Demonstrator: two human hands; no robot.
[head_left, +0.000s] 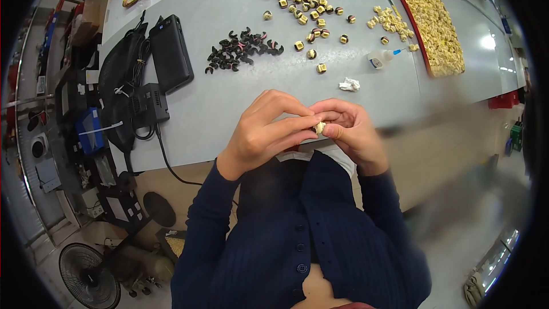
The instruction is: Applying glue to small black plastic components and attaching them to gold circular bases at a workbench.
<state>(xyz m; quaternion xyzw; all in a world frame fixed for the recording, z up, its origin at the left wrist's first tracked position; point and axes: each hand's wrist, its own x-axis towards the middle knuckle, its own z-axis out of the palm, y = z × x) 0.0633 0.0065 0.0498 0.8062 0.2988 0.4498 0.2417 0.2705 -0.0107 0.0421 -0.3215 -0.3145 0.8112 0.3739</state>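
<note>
Bimanual pinch at the near edge of a grey table (200,117). A small cream piece (320,128) lies between the two sets of fingertips: to the right of the left hand (260,134), whose extended fingers close on it from that side, and to the left of the right hand (353,130), whose thumb and curled fingers pinch it. Both hands touch it, so neither is clearly the nearer, although its visible face adjoins the right thumb. The fingers cover most of the piece; its long axis cannot be told. Just beyond the right hand lies a crumpled white tissue (349,84), and a dropper bottle with a blue tip (381,59) stands farther out to the right; both occupy the line from that hand to the loose cream pieces (392,23) and the red-rimmed tray (413,28). Straight ahead, scattered dark-banded cubes (321,68) thicken into a pile at the far side. Black crescent-shaped pieces (245,59) lie beyond the left hand, with a black rectangular box (171,51) farther left.
</note>
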